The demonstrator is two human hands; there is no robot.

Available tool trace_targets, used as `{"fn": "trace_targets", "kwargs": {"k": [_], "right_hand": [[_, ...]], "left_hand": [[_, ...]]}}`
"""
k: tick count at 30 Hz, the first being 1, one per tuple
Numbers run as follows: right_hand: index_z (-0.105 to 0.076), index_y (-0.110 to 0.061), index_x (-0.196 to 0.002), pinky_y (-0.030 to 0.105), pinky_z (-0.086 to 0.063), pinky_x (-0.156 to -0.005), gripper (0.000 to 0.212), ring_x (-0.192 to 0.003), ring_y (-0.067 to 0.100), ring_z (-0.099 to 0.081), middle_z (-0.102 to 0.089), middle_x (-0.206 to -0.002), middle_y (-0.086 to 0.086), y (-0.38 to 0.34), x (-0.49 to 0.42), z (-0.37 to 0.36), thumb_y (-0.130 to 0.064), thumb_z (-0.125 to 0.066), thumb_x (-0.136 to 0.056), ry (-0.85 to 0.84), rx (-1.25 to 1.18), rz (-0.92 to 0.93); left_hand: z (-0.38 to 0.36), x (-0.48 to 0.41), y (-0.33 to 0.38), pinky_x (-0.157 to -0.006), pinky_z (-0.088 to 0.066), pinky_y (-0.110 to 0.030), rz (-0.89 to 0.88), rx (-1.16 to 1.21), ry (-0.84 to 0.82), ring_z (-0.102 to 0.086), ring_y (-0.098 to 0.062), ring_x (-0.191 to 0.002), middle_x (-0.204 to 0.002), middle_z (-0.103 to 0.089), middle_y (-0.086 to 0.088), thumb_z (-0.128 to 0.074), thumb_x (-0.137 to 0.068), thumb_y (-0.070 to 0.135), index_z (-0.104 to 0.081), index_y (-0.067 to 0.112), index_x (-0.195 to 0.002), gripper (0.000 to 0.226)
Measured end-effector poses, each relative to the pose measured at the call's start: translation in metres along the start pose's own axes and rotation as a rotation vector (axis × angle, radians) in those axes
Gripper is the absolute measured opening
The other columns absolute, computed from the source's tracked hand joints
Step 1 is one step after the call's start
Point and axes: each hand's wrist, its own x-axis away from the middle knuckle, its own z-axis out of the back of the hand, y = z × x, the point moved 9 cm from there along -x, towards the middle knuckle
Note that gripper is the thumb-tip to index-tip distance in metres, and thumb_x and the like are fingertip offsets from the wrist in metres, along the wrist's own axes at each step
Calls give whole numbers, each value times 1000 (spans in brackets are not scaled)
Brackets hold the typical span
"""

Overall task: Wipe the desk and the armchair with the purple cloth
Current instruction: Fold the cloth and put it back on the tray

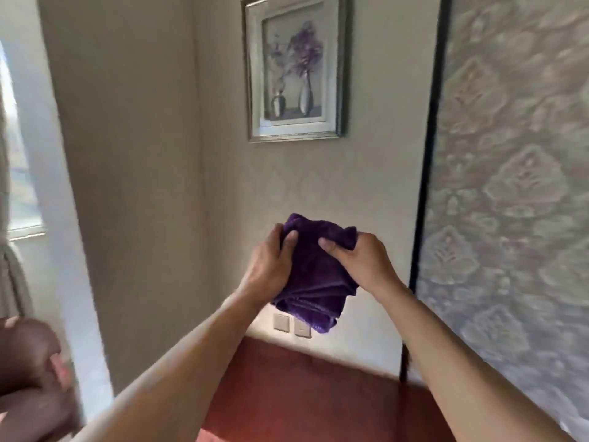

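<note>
The purple cloth (315,275) hangs folded and bunched in the air in front of the wall, held between both hands. My left hand (271,263) grips its left side with the thumb pressed on the front. My right hand (360,263) pinches its upper right corner. Below the cloth lies the reddish-brown desk top (302,393), reaching to the bottom of the view. A dark brown armchair (28,378) shows partly at the lower left edge.
A framed flower picture (293,68) hangs on the beige wall above. Two wall switches (291,325) sit just above the desk. A patterned panel with a dark frame (510,186) stands at the right. A window and curtain (12,186) are at the left.
</note>
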Motion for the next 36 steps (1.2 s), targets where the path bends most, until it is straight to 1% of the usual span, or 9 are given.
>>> {"fn": "trace_targets", "kwargs": {"k": [3,7,9,12,16,21,25,30,36], "right_hand": [[-75,-18,-85,31,-54,-70,43,-75,12,-70,-75,-75,-4,68,24,130,-60,-76,-79,103,103,-98],[-72,-20,-82,19,-48,-66,37,-77,14,-68,-71,-73,-6,153,81,312,-57,-73,-84,226,250,-207],[-73,-18,-86,21,-48,-69,39,-80,15,-68,-71,-75,-6,187,113,389,-58,-70,-87,264,324,-261],[-74,-16,-93,35,-52,-80,45,-86,21,-69,-74,-83,0,233,153,481,-60,-65,-89,298,410,-333],[-70,-22,-101,31,-45,-75,45,-88,20,-65,-72,-89,-3,288,199,569,-64,-57,-92,328,435,-445],[-59,-27,-104,26,-43,-63,39,-84,16,-66,-69,-90,-3,365,228,619,-64,-48,-96,393,351,-590],[-55,-25,-105,27,-43,-61,40,-82,19,-65,-68,-86,-1,435,227,629,-64,-47,-97,426,326,-675],[-48,-17,-118,40,-47,-74,49,-93,38,-64,-70,-93,13,534,195,612,-62,-43,-99,373,424,-740],[-40,-7,-132,35,-36,-60,58,-92,43,-67,-69,-95,21,667,180,555,-56,-40,-102,198,609,-779]], "left_hand": [[-131,7,69,-57,-39,-18,-43,88,-103,-58,-3,-70,-79,-65,6,-42,-101,50,-52,26,-92,28],[-308,51,182,-60,-34,-26,-106,186,-249,-55,-9,-69,-78,-60,14,-40,-102,51,-50,29,-93,26],[-382,80,233,-65,-33,-29,-135,247,-303,-53,-4,-67,-77,-58,16,-39,-103,51,-50,27,-97,27],[-475,120,293,-71,-43,-40,-143,303,-425,-63,-25,-82,-85,-66,1,-35,-104,53,-47,28,-97,29],[-570,165,351,-62,-41,-39,-164,302,-540,-61,-30,-75,-79,-64,-1,-28,-103,58,-39,32,-95,30],[-664,194,375,-60,-34,-37,-130,337,-609,-57,-17,-67,-74,-60,3,-27,-105,54,-38,30,-94,29],[-734,198,353,-63,-39,-39,-59,350,-641,-59,-22,-70,-76,-62,-2,-28,-106,51,-39,25,-93,31],[-813,186,286,-55,-36,-34,39,332,-642,-55,-17,-64,-71,-57,3,-29,-106,50,-36,33,-83,29],[-903,206,168,-53,-36,-37,239,151,-713,-56,-25,-61,-68,-60,-4,-28,-106,47,-31,32,-83,27]]}}
